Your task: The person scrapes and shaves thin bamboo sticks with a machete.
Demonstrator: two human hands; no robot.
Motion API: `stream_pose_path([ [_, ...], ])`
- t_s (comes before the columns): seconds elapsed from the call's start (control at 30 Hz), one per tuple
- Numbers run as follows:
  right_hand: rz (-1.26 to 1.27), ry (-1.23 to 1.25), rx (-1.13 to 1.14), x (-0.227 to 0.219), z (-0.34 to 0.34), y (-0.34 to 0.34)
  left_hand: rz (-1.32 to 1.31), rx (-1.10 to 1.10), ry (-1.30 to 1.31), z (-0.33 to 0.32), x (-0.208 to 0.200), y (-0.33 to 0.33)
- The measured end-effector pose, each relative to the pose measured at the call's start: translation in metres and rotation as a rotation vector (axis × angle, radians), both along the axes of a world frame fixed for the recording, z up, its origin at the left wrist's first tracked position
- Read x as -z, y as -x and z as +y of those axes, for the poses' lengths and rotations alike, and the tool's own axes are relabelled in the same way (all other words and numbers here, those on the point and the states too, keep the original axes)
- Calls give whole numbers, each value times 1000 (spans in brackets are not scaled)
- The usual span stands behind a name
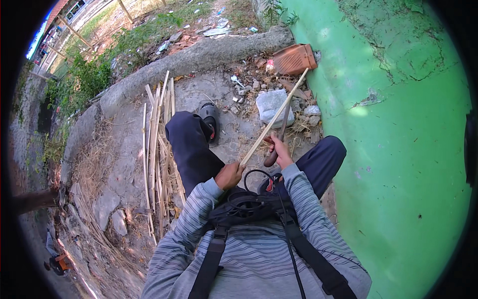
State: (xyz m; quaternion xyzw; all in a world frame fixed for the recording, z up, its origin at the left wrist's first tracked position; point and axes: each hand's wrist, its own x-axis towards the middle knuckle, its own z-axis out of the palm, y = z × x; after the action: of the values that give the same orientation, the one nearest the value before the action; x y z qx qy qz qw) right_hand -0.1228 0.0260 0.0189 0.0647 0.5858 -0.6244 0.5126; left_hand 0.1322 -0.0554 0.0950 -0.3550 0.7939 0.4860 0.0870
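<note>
My left hand (229, 175) is closed around the near end of a long pale bamboo strip (265, 130). The strip slants up and away to the right, its far end near the green wall. In my right hand (282, 151) is a knife (270, 159), gripped by its dark brown handle, with the blade pointing away from me. The blade lies close alongside the strip; whether the two touch I cannot tell. A whitish stone block (272, 103) is on the ground beneath them. To the left of my bent leg lies a bundle of similar bamboo strips (155, 144).
A green wall (393, 164) rises close on the right. A broken orange roof tile (295, 60) leans near it, among stones and rubble. Beyond my feet runs a low concrete kerb (199, 61). Dry shavings (94, 164) are strewn on the left.
</note>
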Motion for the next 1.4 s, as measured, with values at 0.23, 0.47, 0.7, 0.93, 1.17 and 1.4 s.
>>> stream_pose_path([
  [0.23,350,-341,8,7,68,-63,60,-116,-164,5,21,3],
  [0.47,1074,-325,-329,-5,64,-70,-3,16,79,19,57,2],
  [0.7,1096,-342,-572,-12,68,-85,-140,76,186,25,63,7],
  [0.93,1093,-244,-653,-3,71,-85,-187,3,225,31,69,5],
  [1.17,1173,-369,-786,9,59,-64,-153,8,236,33,85,-6],
  [1.4,1069,-366,-648,22,46,-38,-147,-32,243,33,74,3],
])
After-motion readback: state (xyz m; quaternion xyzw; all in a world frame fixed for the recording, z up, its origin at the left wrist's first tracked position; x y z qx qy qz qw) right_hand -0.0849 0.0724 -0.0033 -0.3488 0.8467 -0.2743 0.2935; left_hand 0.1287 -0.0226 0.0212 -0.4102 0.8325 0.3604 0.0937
